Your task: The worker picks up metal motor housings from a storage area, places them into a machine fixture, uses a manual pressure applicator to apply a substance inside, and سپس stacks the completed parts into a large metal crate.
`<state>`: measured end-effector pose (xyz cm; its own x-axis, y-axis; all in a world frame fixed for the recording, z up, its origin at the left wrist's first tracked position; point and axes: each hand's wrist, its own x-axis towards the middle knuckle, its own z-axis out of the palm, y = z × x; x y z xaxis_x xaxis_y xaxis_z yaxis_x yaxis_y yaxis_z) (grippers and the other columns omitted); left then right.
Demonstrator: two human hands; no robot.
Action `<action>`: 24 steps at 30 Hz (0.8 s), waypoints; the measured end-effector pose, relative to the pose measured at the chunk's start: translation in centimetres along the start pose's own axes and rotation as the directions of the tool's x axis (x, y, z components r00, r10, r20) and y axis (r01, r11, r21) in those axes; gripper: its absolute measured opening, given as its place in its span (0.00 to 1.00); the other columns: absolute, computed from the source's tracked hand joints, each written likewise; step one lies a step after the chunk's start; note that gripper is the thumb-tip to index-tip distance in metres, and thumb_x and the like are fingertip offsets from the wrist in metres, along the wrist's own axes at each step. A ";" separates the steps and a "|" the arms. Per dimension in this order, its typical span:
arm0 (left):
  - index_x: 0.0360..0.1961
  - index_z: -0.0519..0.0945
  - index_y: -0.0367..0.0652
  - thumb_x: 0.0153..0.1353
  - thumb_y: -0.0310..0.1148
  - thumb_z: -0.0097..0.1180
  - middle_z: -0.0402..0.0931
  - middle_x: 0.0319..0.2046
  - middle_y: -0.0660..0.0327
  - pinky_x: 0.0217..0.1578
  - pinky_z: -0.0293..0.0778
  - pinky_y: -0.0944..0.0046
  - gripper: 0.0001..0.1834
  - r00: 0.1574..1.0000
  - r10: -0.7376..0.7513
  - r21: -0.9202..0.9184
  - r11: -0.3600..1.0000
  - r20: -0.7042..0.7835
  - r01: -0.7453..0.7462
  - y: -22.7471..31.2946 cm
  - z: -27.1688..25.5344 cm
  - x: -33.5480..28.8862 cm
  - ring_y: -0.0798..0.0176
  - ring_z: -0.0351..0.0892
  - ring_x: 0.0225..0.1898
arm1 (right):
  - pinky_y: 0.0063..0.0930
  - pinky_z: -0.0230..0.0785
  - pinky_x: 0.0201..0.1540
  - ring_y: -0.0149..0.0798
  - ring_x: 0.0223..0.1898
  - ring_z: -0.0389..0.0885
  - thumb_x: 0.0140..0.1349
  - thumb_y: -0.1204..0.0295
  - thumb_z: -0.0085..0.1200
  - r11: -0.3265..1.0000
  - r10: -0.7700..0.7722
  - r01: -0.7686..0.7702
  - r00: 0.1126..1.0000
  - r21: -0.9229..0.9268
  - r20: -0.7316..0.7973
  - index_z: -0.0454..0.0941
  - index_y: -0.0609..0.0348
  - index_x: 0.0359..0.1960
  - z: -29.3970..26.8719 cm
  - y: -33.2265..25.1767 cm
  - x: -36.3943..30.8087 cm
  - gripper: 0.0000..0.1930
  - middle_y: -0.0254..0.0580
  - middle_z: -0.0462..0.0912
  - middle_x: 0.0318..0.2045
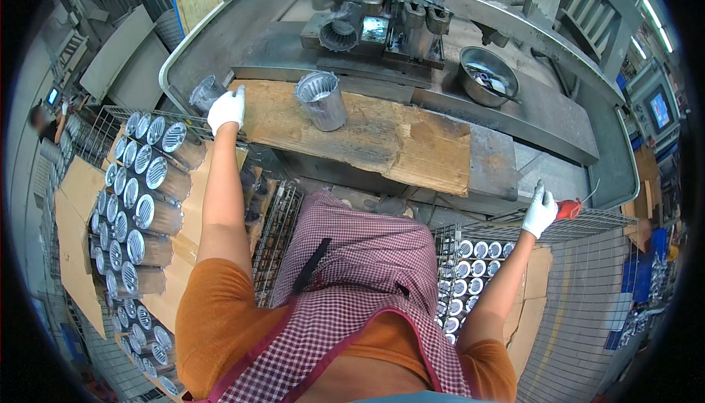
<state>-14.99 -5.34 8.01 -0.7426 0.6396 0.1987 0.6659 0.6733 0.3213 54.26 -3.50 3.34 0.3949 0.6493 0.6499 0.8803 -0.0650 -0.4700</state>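
My left hand (226,111), in a white glove, is closed around the near side of a tilted grey metal cup (206,92) at the left end of the board. Its fingertips are partly hidden behind the cup. A second grey metal cup (323,103) with a jagged rim stands upright on the wooden board (396,137). Far to the right, my right hand (540,212), also gloved, is closed on a red air blow gun (568,210) with a thin nozzle. That hand is above the wire basket's edge.
A machine fixture (422,40) holds another cup-shaped part (338,34) at the back. A metal bowl (488,75) with a handled tool sits right of it. Stacked metal cylinders (150,212) fill the left wire basket; more parts (470,271) lie in the right one. A control screen (659,110) stands far right.
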 end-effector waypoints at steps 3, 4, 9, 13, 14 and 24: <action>0.42 0.81 0.47 0.64 0.59 0.35 0.78 0.45 0.48 0.49 0.70 0.51 0.30 1.000 0.000 -0.014 1.000 0.017 0.001 0.2 -0.2 -0.1 0.44 0.76 0.48 | 0.42 0.59 0.30 0.49 0.22 0.67 0.60 0.56 0.56 1.000 0.014 -0.014 1.000 -0.010 0.017 0.74 0.65 0.19 0.2 0.6 0.1 0.22 0.53 0.72 0.16; 0.42 0.81 0.47 0.64 0.59 0.35 0.78 0.45 0.48 0.49 0.70 0.51 0.30 1.000 0.002 -0.017 1.000 0.016 -0.002 0.2 -0.2 -0.1 0.44 0.76 0.48 | 0.42 0.63 0.32 0.50 0.24 0.71 0.59 0.56 0.57 1.000 0.027 -0.027 0.999 -0.017 0.033 0.77 0.63 0.23 0.2 0.7 0.2 0.20 0.53 0.75 0.20; 0.44 0.81 0.47 0.63 0.60 0.35 0.77 0.46 0.49 0.50 0.70 0.51 0.31 1.000 -0.005 -0.009 1.000 0.025 0.005 0.2 -0.4 -0.1 0.44 0.76 0.49 | 0.42 0.71 0.48 0.52 0.43 0.79 0.50 0.65 0.64 0.971 -0.234 0.230 0.968 -0.058 -0.088 0.79 0.57 0.42 0.3 -9.6 0.3 0.17 0.53 0.81 0.40; 0.48 0.80 0.46 0.62 0.62 0.37 0.77 0.47 0.47 0.52 0.69 0.53 0.33 0.998 -0.039 -0.027 0.999 0.051 0.041 0.2 -0.8 -0.4 0.44 0.75 0.50 | 0.37 0.72 0.38 0.51 0.32 0.80 0.54 0.71 0.59 0.717 -0.581 0.459 0.809 0.524 0.085 0.81 0.61 0.30 3.0 -22.5 3.2 0.06 0.49 0.81 0.31; 0.48 0.80 0.46 0.62 0.62 0.37 0.77 0.47 0.47 0.52 0.69 0.53 0.33 0.998 -0.033 -0.033 0.999 0.047 0.034 0.5 -1.0 -0.5 0.44 0.75 0.50 | 0.36 0.71 0.39 0.50 0.33 0.80 0.55 0.69 0.58 0.682 -0.609 0.447 0.786 0.579 0.111 0.81 0.60 0.30 4.3 -25.0 4.3 0.07 0.48 0.81 0.31; 0.41 0.82 0.47 0.64 0.59 0.36 0.79 0.42 0.48 0.47 0.71 0.51 0.30 0.998 -0.056 -0.028 0.998 0.027 0.057 1.3 -1.0 -0.7 0.43 0.77 0.45 | 0.42 0.68 0.51 0.52 0.49 0.77 0.59 0.45 0.44 0.863 -0.497 0.454 0.688 0.220 0.528 0.79 0.54 0.45 16.4 -34.9 12.6 0.26 0.53 0.79 0.46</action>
<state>-13.68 -5.33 9.21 -0.7766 0.6106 0.1550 0.6202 0.6979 0.3582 24.16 19.34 18.18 -0.3046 0.8796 0.3654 0.8813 0.4058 -0.2420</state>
